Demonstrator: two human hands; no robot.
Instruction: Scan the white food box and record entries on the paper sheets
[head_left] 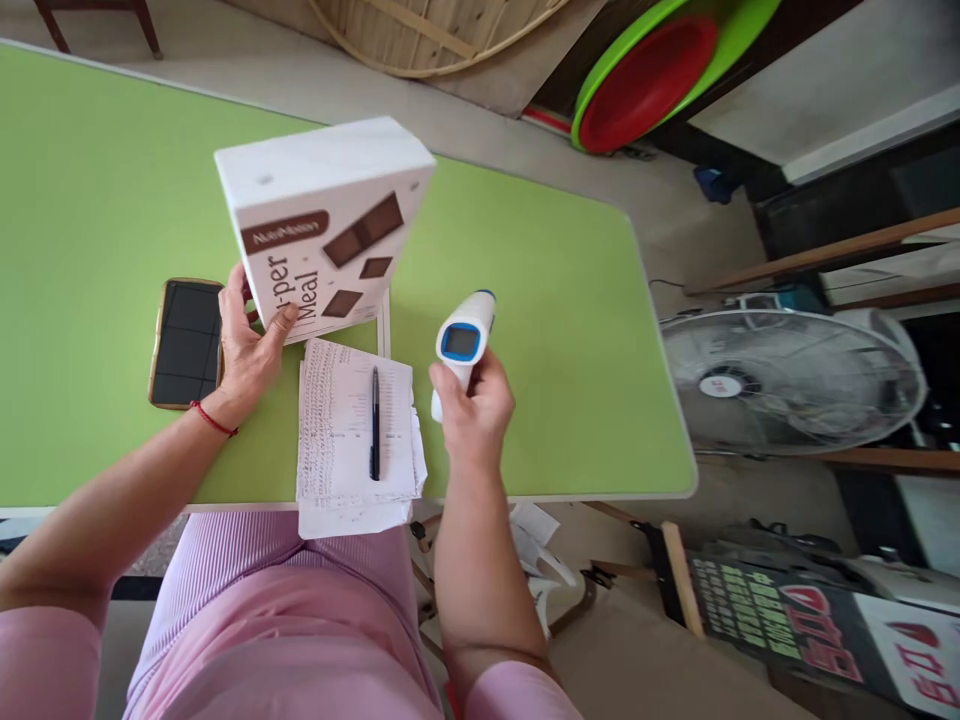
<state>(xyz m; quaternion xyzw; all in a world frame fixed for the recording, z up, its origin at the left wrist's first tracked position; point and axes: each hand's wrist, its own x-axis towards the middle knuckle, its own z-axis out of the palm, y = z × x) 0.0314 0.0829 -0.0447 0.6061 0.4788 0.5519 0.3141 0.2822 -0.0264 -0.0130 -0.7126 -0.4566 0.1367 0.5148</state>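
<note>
My left hand [253,345] grips the lower left corner of a white cardboard box [322,235], thumb on its printed front. The box is tilted and shows brown pictures and the word "Meal". In my right hand [478,405] is a white infrared thermometer [466,318], held by its handle with its blue-rimmed screen facing me. Between my hands lies a stack of written papers [334,440] at the table's near edge. A black pen [375,425] rests on top of it. Just left of my left hand a dark-screened phone [186,345] lies flat.
The green table [570,350] has a pale raised rim. Beyond its right side stands a fan [795,385] with a wire guard. A round woven tray [442,35] and red and green basins [652,80] are past the far edge.
</note>
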